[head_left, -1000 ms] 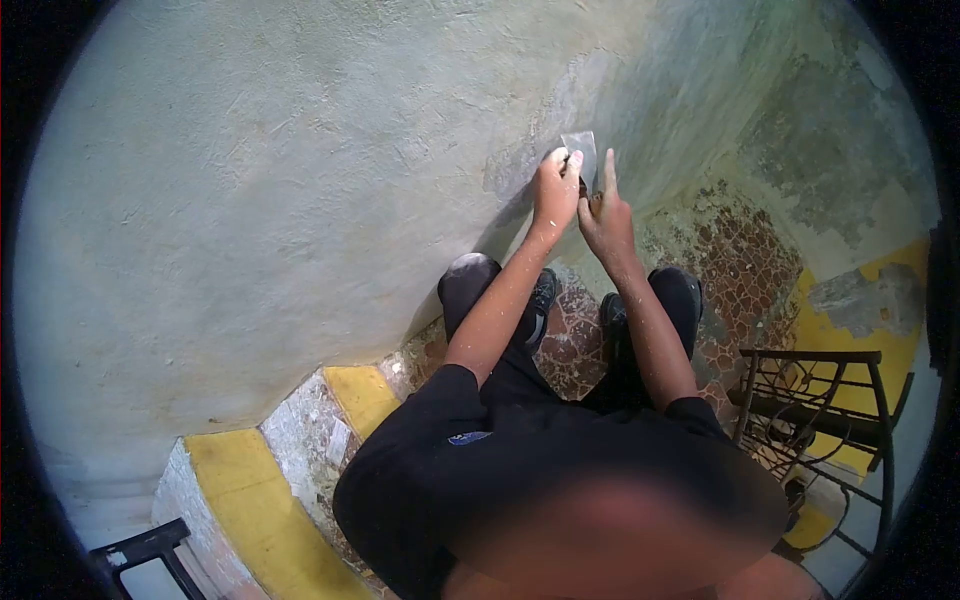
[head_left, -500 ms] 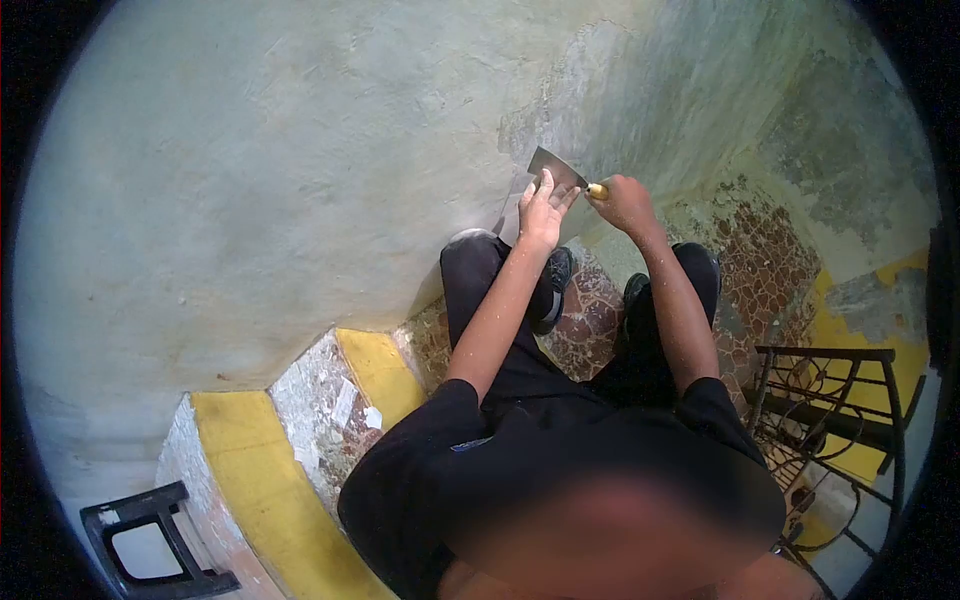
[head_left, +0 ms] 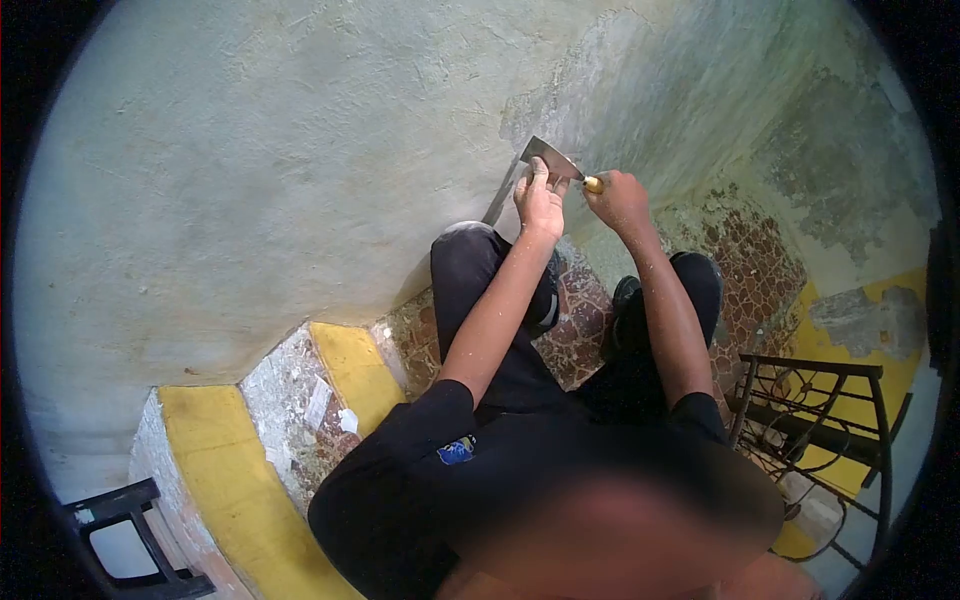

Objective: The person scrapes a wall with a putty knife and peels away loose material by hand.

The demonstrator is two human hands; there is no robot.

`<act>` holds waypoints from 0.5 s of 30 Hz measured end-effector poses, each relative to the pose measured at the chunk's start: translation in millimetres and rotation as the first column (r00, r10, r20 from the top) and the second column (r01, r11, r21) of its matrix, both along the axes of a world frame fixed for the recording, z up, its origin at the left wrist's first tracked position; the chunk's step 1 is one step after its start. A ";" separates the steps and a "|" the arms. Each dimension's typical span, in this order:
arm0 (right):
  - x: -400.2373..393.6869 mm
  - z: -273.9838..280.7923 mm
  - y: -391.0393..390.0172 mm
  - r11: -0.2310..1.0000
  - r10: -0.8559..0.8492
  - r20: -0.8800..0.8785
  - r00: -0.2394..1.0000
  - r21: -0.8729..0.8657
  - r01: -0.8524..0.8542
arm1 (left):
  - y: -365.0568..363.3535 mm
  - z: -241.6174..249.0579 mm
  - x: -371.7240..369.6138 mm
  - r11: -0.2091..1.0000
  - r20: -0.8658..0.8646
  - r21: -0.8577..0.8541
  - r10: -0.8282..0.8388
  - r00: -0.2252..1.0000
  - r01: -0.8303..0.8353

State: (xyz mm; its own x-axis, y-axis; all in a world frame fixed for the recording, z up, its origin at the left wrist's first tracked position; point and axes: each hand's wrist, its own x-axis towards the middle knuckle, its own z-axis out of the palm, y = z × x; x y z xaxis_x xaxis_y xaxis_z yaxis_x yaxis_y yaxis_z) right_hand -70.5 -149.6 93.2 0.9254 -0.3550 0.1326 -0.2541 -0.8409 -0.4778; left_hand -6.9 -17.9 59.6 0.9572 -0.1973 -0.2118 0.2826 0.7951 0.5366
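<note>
A putty knife (head_left: 550,157) with a broad metal blade and a yellowish handle is held close to the wall, above my knees. My right hand (head_left: 620,203) is closed round its handle. My left hand (head_left: 542,208) is at the blade, fingers partly stretched and apart, with one finger lying over the blade's face. Whitish specks dot both forearms. Behind the blade stands the grey-green wall (head_left: 300,180), its surface rough. A darker stripe, perhaps the blade's shadow, runs down the wall left of my hand.
Yellow-edged steps (head_left: 215,450) with white flakes lie at lower left, beside a black frame-like object (head_left: 140,540). A black metal railing (head_left: 815,365) stands at lower right. Brown patterned floor (head_left: 750,255) surrounds my shoes. Patchy, peeling wall (head_left: 840,170) rises at right.
The putty knife and both hands have shifted slightly up and left in view. My left fingers are a little more bent. The view has moved slightly, and the right grip remains the same.
</note>
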 end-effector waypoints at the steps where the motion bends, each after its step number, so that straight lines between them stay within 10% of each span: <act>1: 1.2 -3.3 0.9 1.000 -0.012 0.005 1.000 -0.014 0.012 | 0.6 -3.4 -1.0 1.000 -0.004 0.005 0.006 1.000 -0.006; 15: 12.2 -27.1 19.0 0.998 -0.063 0.004 0.998 0.006 0.063 | 9.5 -14.6 -0.8 0.991 -0.083 0.119 0.066 0.994 -0.056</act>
